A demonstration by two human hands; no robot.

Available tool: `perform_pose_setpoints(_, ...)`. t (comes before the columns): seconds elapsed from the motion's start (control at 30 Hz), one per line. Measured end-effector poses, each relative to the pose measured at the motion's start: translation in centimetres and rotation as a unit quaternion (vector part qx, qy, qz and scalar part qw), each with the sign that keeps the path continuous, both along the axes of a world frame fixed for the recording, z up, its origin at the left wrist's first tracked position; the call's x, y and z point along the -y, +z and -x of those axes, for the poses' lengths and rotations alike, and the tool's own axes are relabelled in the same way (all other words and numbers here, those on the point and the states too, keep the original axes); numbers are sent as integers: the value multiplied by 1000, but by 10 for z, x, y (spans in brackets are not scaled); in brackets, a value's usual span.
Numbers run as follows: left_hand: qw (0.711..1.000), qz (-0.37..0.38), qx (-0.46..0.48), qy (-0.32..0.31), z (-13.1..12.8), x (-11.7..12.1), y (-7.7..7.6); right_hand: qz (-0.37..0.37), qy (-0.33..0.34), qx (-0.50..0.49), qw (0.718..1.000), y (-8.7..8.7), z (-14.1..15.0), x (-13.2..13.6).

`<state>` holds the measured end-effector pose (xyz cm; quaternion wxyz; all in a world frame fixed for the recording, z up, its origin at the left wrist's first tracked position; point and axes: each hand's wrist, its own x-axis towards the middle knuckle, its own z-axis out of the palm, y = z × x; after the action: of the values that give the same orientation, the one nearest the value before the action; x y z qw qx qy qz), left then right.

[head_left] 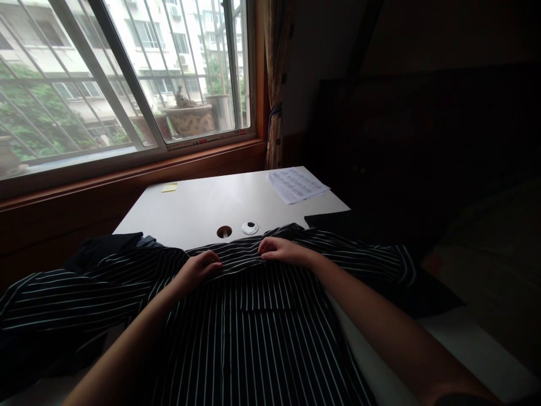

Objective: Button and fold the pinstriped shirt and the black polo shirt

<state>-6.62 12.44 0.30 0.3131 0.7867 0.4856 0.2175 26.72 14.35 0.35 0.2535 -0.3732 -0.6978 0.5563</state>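
Head view: the striped shirt [270, 349] spreads from six o'clock to the centre, sleeves [84, 293] toward eight and four. It looks light, soft and limp, probably best held along its upper edge. There the left hand [198, 268] and right hand [282, 251] rest apart, curled; whether they pinch cloth, I cannot tell. Beyond, a white table [203, 197] bears papers [298, 186] toward two o'clock; a barred window [127, 73] stands at ten.

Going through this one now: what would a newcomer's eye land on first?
Probably the bright window at upper left, against the dark room. Next, likely the striped shirt spread over the near part of the white table, with the left hand and right hand at its upper edge.
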Motion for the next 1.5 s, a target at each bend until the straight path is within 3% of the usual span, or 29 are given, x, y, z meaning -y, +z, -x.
perform_pose_setpoints(0.2, 999, -1, 13, 29, 13, -4, 2, 33, 1, -18, 999, -1, -2, -3)
perform_pose_setpoints(0.4, 995, -84, -56, 8, 17, -13, -12, -110, -80, 99, 986, -10, 11, -3)
perform_pose_setpoints(0.5, 986, -160, -49, 9, 12, -13, -7, -183, -110, 109, 971, -14, 18, -1)
perform_pose_setpoints(0.6, 970, -235, -66, 9, -6, -3, 9, -210, -129, 108, 963, -18, 22, 1)
perform_pose_setpoints(0.7, 955, -274, -100, -54, -40, 15, 23, -223, -144, 103, 959, -20, 24, 1)
perform_pose_setpoints(0.8, 934, -297, -155, -123, -76, 29, 24, -227, -154, 96, 957, -20, 24, 2)
perform_pose_setpoints(0.9, 917, -313, -207, -136, -98, 29, 16, -242, -180, 76, 950, -21, 23, 4)
perform_pose_setpoints(1.0, 924, -303, -210, -101, -103, 15, 10, -251, -223, 39, 941, -22, 20, 10)
perform_pose_setpoints(1.13, 959, -253, -129, -9, -94, -5, 15, -233, -281, 9, 931, -17, 17, 24)
perform_pose_setpoints(1.3, 982, -176, -16, 64, -86, -13, 30, -267, -264, 36, 926, -6, 32, 41)
perform_pose_setpoints(1.5, 988, -53, 97, 105, -84, -13, 37, -133, -262, -105, 950, -12, 71, 33)
